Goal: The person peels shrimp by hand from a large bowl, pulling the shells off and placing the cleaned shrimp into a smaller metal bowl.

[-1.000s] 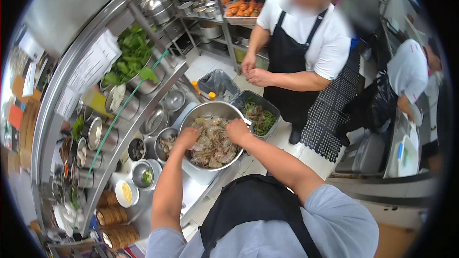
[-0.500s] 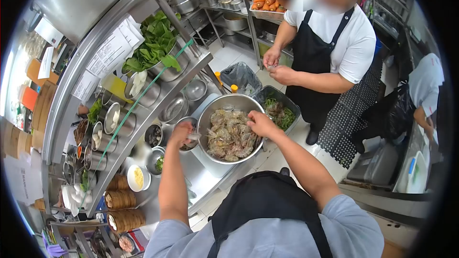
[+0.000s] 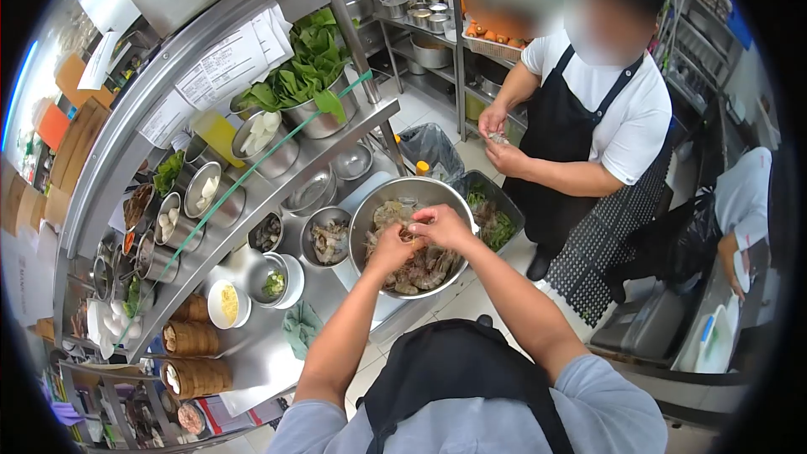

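We see our left hand (image 3: 393,250) and right hand (image 3: 444,227) meeting over the big bowl (image 3: 451,199), fingers bent; we cannot tell what they grip. Shrimp (image 3: 435,267) lie within its rim. A smaller bowl (image 3: 307,244) crowds its left edge; bare surface (image 3: 324,286) opens toward the cloth (image 3: 301,329).

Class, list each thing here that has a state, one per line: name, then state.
Shrimp: heaped, raw-looking
Large bowl: uncovered, holding the shrimp
Leaves: green, uncut-looking
Bin bag: open on top
Green cloth: crumpled
Left hand: fingers bent; grip unclear
Right hand: fingers bent; grip unclear
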A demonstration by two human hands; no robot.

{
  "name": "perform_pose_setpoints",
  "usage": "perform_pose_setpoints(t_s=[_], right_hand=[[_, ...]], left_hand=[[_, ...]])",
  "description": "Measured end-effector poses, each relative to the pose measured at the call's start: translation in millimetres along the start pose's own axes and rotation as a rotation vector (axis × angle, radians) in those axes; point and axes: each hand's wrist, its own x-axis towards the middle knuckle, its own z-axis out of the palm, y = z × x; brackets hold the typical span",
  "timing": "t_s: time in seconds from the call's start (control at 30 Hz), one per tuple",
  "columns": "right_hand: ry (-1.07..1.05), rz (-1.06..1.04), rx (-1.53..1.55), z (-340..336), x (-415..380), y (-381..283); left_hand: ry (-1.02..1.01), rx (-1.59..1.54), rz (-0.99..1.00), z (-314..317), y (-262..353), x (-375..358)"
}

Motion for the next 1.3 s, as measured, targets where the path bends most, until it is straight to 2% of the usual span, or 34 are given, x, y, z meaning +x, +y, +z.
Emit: perform_pose_setpoints(t_s=[0.07, 0.1, 0.17, 0.2, 0.27, 0.3, 0.33, 0.4, 0.43, 0.5, 0.53, 0.6, 0.67, 0.73, 0.77, 0.8, 0.87, 1.0, 1.07, 1.1, 1.13, 1.2, 1.27, 1.3], right_hand=[[-0.085, 0.133, 0.023, -4, -4, -17], [-0.081, 0.131, 0.020, -6, -2, -12], [-0.067, 0.155, 0.114, -9, 3, 13], [-0.063, 0.156, 0.114, -8, 5, 30], [-0.058, -0.283, -0.248, -2, 4, 62], [-0.209, -0.134, -0.298, -4, -2, 54], [-0.201, -0.133, -0.294, -1, -3, 58], [-0.150, -0.179, -0.364, 8, -6, 65], [-0.136, -0.141, -0.256, 9, -9, 59], [-0.147, -0.084, -0.223, 5, -15, 44], [-0.158, -0.032, -0.191, 4, -17, 39], [-0.135, -0.079, -0.253, 7, -15, 38], [-0.102, -0.127, -0.318, 9, -11, 37], [-0.104, -0.047, -0.311, 13, -10, 32], [-0.035, -0.103, -0.340, 19, -4, 47], [-0.008, -0.087, -0.337, 18, -4, 44], [-0.114, 0.122, -0.108, 11, -5, 36], [-0.131, 0.009, 0.134, 2, -14, 45], [-0.182, 0.325, 0.459, -2, -18, 47], [-0.179, 0.280, 0.644, -4, -25, 38], [-0.173, 0.277, 0.650, -7, -26, 43], [-0.203, 0.354, 0.989, -17, -30, 53], [-0.114, 0.311, 1.065, -20, -40, 60], [0.000, 0.256, 1.020, -17, -42, 66]], left_hand=[[0.051, -0.263, -0.027, 5, -11, 6], [0.049, -0.264, -0.021, 4, -17, 7], [0.011, -0.558, -0.141, -4, -29, 6], [0.007, -0.557, -0.141, -9, -30, 5], [-0.163, -0.740, -0.171, -20, -31, 1], [-0.190, -0.756, -0.218, -25, -29, 2], [-0.195, -0.749, -0.218, -29, -27, 2], [-0.196, -0.560, -0.204, -34, -19, -2], [-0.199, -0.559, -0.207, -36, -13, -6], [0.088, 0.025, 0.197, -37, -6, -12], [0.085, 0.026, 0.194, -35, -10, -10], [0.089, 0.470, 0.488, -29, -12, -3], [0.044, 0.443, 0.510, -18, -10, -2], [-0.055, 0.403, 0.317, -8, -10, 3], [0.003, 0.383, 0.332, -3, -8, 0], [-0.026, 0.385, 0.346, 1, -11, 0], [0.044, 0.471, 0.377, 0, -16, 5], [-0.079, 0.551, 0.442, -9, 4, 15], [-0.248, 0.455, 0.304, -13, 29, 14], [-0.209, 0.413, 0.452, -10, 23, 23], [-0.216, 0.418, 0.453, -10, 21, 32], [-0.266, -0.015, 0.345, -9, 22, 50], [-0.179, -0.641, 0.133, -4, 32, 72], [-0.145, -0.736, 0.068, -6, 33, 92]])
